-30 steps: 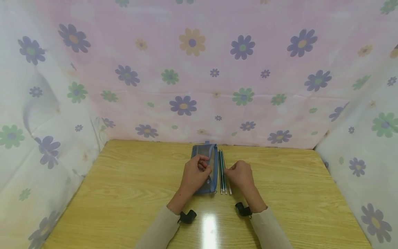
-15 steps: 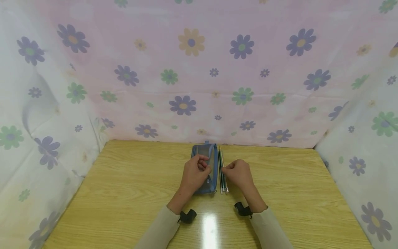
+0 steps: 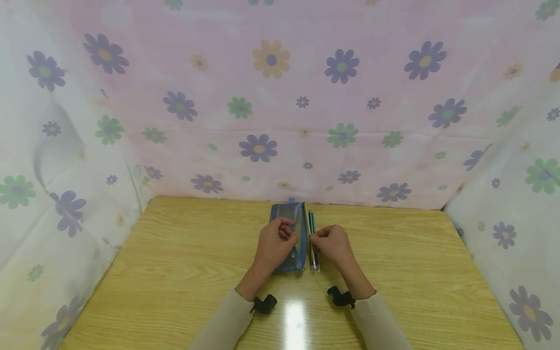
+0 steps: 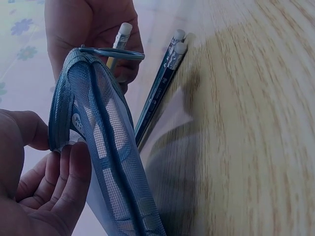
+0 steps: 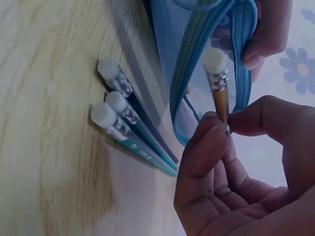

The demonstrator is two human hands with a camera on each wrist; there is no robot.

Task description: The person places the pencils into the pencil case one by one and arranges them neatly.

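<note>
A blue mesh pencil case lies on the table, its zip opening parted in the right wrist view. My left hand pinches the edge of that opening between thumb and fingers. In my right hand, fingertips and thumb pinch a yellow pencil, white eraser end toward the wrist camera. That pencil lines up with the case's opening in the right wrist view. Three dark green and teal pencils lie side by side on the table, just right of the case, their white erasers toward me.
The wood-grain table ends at a flowered cloth backdrop, with cloth walls left and right. A zip-pull ring sticks out from the case's near end. Black cameras sit on both wrists.
My right hand has moved slightly left, bringing the yellow pencil from the right side of the green pencils over to the case's edge. The left hand has stayed in place.
</note>
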